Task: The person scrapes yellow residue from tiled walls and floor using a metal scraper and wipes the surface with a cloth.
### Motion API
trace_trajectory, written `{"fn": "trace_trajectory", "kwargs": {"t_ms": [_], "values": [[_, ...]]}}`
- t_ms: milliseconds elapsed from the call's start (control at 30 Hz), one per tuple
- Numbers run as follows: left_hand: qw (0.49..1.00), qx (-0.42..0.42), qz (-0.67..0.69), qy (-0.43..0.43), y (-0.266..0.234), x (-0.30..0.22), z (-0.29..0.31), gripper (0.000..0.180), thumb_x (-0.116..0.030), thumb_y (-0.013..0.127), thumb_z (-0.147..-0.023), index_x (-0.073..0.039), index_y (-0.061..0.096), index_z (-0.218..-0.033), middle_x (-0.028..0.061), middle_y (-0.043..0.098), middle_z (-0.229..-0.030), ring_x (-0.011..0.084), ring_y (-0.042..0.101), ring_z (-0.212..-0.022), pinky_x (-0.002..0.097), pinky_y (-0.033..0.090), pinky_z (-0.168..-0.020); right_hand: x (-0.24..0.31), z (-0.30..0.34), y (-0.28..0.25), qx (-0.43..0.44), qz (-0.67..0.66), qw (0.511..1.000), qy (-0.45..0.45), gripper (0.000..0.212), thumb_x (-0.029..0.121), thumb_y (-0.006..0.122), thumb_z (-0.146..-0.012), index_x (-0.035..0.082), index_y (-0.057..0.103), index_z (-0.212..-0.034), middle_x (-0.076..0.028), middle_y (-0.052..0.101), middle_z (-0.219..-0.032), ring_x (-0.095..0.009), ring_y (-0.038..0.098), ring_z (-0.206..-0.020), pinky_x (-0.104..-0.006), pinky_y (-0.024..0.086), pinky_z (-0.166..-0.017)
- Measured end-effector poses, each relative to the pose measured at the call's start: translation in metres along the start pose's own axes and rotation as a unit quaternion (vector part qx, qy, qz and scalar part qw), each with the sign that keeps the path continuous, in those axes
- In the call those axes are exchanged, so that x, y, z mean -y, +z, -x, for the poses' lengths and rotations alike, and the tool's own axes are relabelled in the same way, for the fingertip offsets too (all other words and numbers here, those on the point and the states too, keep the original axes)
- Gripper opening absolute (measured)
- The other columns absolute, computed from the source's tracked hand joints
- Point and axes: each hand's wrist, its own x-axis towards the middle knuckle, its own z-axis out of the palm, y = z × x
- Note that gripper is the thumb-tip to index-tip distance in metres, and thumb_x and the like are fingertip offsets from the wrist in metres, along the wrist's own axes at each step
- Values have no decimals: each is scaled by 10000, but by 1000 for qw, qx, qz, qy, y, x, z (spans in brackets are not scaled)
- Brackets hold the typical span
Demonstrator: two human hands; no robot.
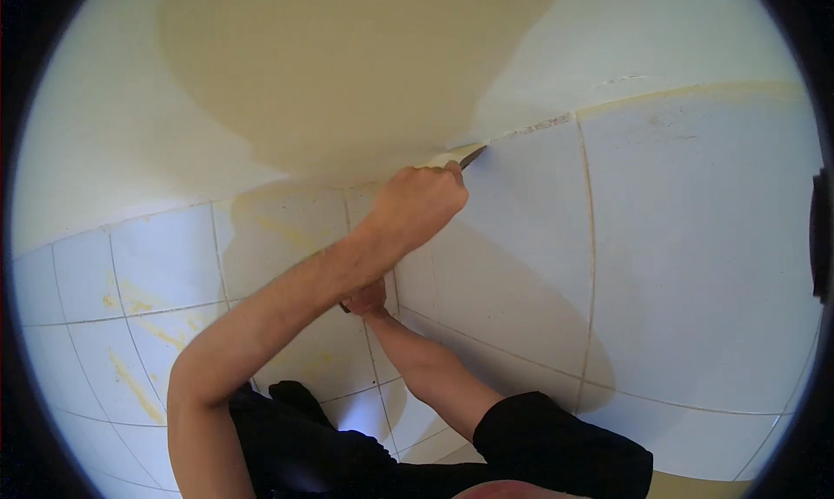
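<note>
My left hand (pixel 423 199) is closed around a tool with a dark, pointed blade (pixel 473 156); its handle is hidden in my fist. The blade tip touches the joint where the top edge of the white tiles meets the painted wall. Beside the blade runs a thin cream-coloured strip (pixel 443 158), which may be loosened sealant. Lower down, my right hand (pixel 369 297) is partly covered by my left forearm. Its fingers look closed, with a small dark bit showing at one side, too hidden to name.
White wall tiles (pixel 512 264) meet more tiles (pixel 165 256) at a corner; yellowish smears mark the left ones. A rough, bare stretch of joint (pixel 534 127) continues rightward from the blade. Above is the cream painted wall (pixel 347 65), shaded by a large shadow. A dark object (pixel 819 238) stands at the right rim.
</note>
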Motion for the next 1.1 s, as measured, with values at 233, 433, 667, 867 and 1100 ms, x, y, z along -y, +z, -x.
{"fn": "trace_trajectory", "kwargs": {"t_ms": [233,433,667,867,1100], "values": [[999,-6,-47,24,-11,-30,2,237,-40,625,-836,105,573,-1017,170,676,-718,289,718,-622,375,581,-527,-2,-5,-7,79,31,992,91,604,381,542,-976,190,394,-1530,-150,287,-1614,-335,309,-1472,-504,233,-1206],[997,-59,-39,-3,11,-25,6,272,-37,620,-840,138,569,-1042,176,673,-726,286,715,-611,379,584,-523,3,-7,-4,32,48,998,-5,633,426,521,-979,188,370,-1546,-179,272,-1622,-366,282,-1486,-523,194,-1212],[997,-74,11,-5,0,-12,-1,110,5,666,-746,103,661,-796,220,658,-774,294,729,-659,373,600,-526,-6,-5,2,55,84,995,0,868,493,711,-853,155,292,-1534,-81,381,-1541,-248,282,-1476,-405,188,-1231],[999,-36,-12,4,-4,-31,-3,301,-29,636,-819,155,585,-1051,174,681,-702,273,721,-618,369,588,-528,-11,-3,6,-26,33,999,-10,661,414,661,-893,120,470,-1454,-148,431,-1512,-373,312,-1459,-563,181,-1209],[1000,-8,4,-7,1,-39,6,361,-26,613,-831,162,557,-1135,192,676,-717,311,721,-638,393,593,-547,9,-11,-9,3,52,998,-29,747,479,582,-931,153,339,-1559,-170,289,-1612,-346,271,-1492,-499,162,-1229]]}}
